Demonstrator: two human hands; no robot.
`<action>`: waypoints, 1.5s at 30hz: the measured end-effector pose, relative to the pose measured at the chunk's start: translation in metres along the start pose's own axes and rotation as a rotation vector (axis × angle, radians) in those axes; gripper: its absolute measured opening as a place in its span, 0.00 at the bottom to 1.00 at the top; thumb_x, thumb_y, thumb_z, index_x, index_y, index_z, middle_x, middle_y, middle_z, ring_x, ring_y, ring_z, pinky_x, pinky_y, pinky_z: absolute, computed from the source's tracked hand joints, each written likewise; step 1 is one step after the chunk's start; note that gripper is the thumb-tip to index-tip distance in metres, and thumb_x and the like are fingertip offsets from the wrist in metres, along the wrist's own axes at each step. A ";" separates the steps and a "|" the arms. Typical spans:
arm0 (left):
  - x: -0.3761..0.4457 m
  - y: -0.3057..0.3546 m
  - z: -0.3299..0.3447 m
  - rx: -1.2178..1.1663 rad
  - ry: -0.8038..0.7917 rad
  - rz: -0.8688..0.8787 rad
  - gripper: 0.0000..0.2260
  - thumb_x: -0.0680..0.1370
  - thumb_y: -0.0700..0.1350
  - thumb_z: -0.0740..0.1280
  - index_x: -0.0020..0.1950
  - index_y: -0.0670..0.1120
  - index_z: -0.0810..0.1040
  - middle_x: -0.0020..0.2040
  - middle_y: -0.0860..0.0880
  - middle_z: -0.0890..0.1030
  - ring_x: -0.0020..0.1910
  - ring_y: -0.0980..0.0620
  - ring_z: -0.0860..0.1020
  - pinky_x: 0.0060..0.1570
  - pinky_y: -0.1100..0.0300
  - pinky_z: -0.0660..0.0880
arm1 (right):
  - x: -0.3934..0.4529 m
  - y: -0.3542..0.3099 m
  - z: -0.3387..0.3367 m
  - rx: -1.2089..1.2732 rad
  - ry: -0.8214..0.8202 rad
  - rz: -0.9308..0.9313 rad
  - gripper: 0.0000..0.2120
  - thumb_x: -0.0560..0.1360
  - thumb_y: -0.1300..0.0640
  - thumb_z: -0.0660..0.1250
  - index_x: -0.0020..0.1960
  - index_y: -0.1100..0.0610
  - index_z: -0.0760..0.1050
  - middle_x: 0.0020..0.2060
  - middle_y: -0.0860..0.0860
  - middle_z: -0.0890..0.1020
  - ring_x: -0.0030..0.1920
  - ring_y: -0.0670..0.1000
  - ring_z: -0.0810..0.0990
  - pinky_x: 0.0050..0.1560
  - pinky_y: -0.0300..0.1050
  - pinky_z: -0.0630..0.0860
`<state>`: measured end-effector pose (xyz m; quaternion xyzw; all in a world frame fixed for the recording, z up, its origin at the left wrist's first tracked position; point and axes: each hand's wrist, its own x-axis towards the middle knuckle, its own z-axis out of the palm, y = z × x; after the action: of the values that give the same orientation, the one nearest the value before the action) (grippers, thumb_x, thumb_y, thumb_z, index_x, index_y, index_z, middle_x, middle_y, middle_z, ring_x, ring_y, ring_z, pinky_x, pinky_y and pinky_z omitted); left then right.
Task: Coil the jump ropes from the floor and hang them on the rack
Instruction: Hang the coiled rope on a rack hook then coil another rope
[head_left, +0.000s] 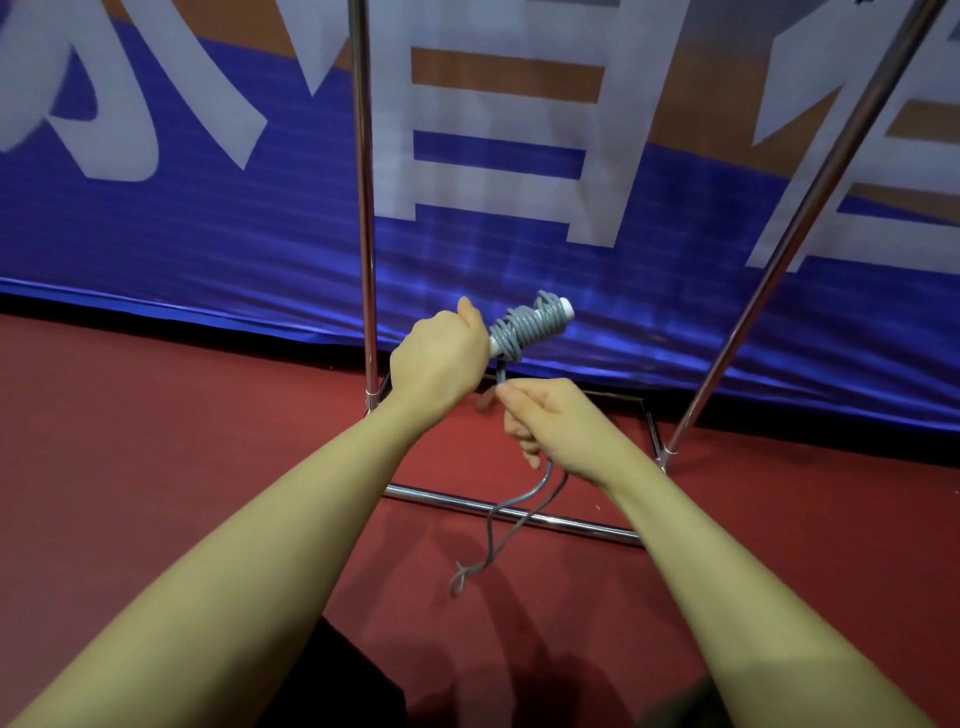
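We face a wide blue fabric banner (208, 234) with large white characters and orange-brown patches, hanging down to a dark red floor (156, 467). In front of it stands a chrome metal rack (370, 208): one upright pole rises on our left, a second pole (810, 208) leans up to the right, and low bars form a frame on the floor, the nearest bar (467, 504) running across beneath our forearms.

Our two bare arms reach forward between the poles. Our left hand (439, 364) is closed in a fist around the near end of the white jump rope handles, thumb up beside them. The grey jump rope (524, 325) is wound in many uneven turns around those handles, and the white tip (567, 307) shows at the far end, pointing up and to the right. The bundle is held in the air in front of the banner's lower edge, above the rack's base.

Just below it, our right hand (550, 421) has its fingers curled together, pinching the rope strand that comes down from the bundle. Below that hand, the loose rope tail (493, 535) hangs doubled, crossing the near bar, with its looped end just above or on the floor; we cannot tell which.
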<state>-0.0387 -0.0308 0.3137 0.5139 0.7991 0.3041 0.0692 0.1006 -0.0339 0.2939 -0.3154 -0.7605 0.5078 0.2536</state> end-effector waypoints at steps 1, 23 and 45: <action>0.000 -0.002 0.004 0.039 0.007 0.014 0.16 0.82 0.42 0.47 0.59 0.37 0.71 0.55 0.36 0.77 0.54 0.36 0.74 0.42 0.51 0.64 | 0.000 0.001 0.000 -0.015 -0.010 0.013 0.14 0.83 0.60 0.54 0.49 0.67 0.75 0.20 0.42 0.64 0.21 0.41 0.60 0.23 0.38 0.68; -0.012 -0.005 0.011 0.536 -0.090 0.494 0.20 0.84 0.49 0.48 0.54 0.43 0.78 0.51 0.40 0.81 0.52 0.38 0.77 0.39 0.54 0.62 | -0.007 -0.018 -0.035 -0.166 0.287 -0.169 0.11 0.75 0.58 0.68 0.34 0.57 0.77 0.26 0.48 0.74 0.29 0.45 0.70 0.32 0.39 0.67; -0.025 0.005 -0.001 -0.319 -0.043 0.617 0.18 0.76 0.54 0.45 0.30 0.46 0.61 0.25 0.37 0.69 0.27 0.35 0.67 0.33 0.39 0.68 | -0.005 0.001 -0.051 0.280 0.367 -0.033 0.05 0.66 0.65 0.69 0.34 0.60 0.73 0.21 0.46 0.71 0.22 0.41 0.67 0.25 0.35 0.65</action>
<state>-0.0235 -0.0514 0.3125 0.7204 0.5469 0.4206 0.0704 0.1407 -0.0059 0.3107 -0.3516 -0.6288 0.5384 0.4371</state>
